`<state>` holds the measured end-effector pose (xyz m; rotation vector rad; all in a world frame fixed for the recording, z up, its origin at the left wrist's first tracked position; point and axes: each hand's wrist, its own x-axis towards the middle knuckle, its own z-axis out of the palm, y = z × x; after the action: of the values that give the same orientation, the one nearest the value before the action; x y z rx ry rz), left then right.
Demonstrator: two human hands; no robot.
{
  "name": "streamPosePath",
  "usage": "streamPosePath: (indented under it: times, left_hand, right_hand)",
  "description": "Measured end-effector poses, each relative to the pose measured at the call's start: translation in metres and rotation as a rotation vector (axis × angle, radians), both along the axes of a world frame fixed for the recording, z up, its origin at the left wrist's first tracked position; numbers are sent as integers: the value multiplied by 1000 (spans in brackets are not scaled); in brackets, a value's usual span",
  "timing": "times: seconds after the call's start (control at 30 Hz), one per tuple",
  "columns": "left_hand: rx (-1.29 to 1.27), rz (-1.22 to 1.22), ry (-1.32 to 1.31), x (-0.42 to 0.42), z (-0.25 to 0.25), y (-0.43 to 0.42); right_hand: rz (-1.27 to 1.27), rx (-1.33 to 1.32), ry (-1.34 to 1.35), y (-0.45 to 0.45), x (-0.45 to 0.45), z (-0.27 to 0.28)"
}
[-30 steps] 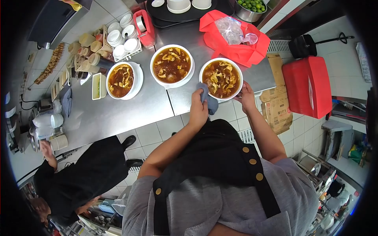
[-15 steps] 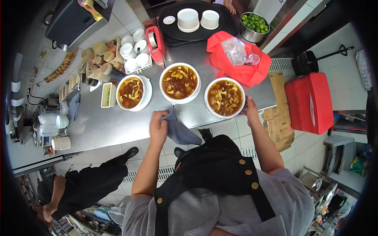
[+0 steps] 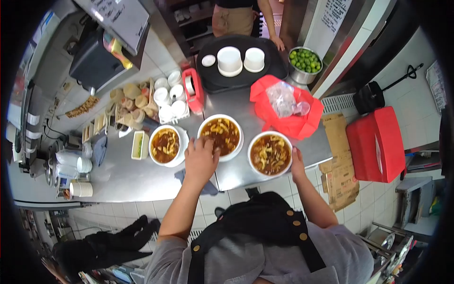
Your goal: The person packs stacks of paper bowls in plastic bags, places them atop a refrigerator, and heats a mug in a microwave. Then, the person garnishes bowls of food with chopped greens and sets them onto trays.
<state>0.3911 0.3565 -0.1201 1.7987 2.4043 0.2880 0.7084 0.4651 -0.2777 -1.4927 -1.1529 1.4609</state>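
Three white bowls of brown soup with yellowish strips stand in a row on the steel counter. My left hand [image 3: 200,160] is over the near left rim of the middle bowl [image 3: 235,152], fingers stretched out and holding nothing I can see; whether it touches the bowl is unclear. At the right bowl [image 3: 270,154], my right hand [image 3: 298,164] grips the right side, its other fingers partly hidden. The left bowl [image 3: 164,145] sits beside a white plate [image 3: 182,158]. A grey-blue cloth [image 3: 208,188] lies at the counter's front edge, partly behind my left forearm.
Behind the bowls are a red bag [image 3: 309,124] with clear plastic, a red tape dispenser [image 3: 193,90] and a black tray [image 3: 265,78] with white containers. A pot of limes [image 3: 305,64] stands back right. Another person's hand [image 3: 277,43] is at the tray; someone in black is lower left.
My left hand has let go of the cloth and moved forward to the middle bowl. My right hand stays at the right bowl. The view has tilted up, showing a person behind the tray.
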Motion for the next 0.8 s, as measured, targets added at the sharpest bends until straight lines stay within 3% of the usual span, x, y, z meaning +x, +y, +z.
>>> streamPosePath:
  times: [0.03,0.07,0.13,0.17,0.23,0.27,0.37,0.43,0.53,0.57,0.67,0.73,0.8]
  left_hand:
    - [115,-62,6,-3,8,36]
    - [226,-129,12,-5,16,75]
    - [382,-236,-73,-4,16,159]
    - [335,-238,-68,-3,9,200]
    - [265,-199,80,0,-7,276]
    - [238,-162,218,2,-12,308]
    - [222,19,398,-26,-32,394]
    - [7,162,165,-43,-12,414]
    - [-166,226,-48,-83,-40,429]
    - [-174,230,-48,-86,-46,426]
    - [-56,177,-230,-101,-62,402]
    - [307,205,-523,-114,-82,385]
    - [349,430,-1327,-92,-36,342]
  right_hand:
    - [1,-1,-78,2,7,-13]
    - [-50,-18,30,-1,3,6]
    - [-96,93,-3,0,14,-27]
    - [-132,46,74,-6,10,-5]
    - [-149,91,139,-11,20,-22]
    - [-122,86,82,-17,23,5]
    - [-180,299,-227,-30,48,12]
    - [-213,505,-453,-36,66,32]
    - [-148,745,-640,-27,85,56]
    - [-141,739,-639,-17,83,65]
    - [-33,1060,-513,33,63,95]
    - [37,1212,-454,75,33,121]
    - [95,1276,-390,119,-10,145]
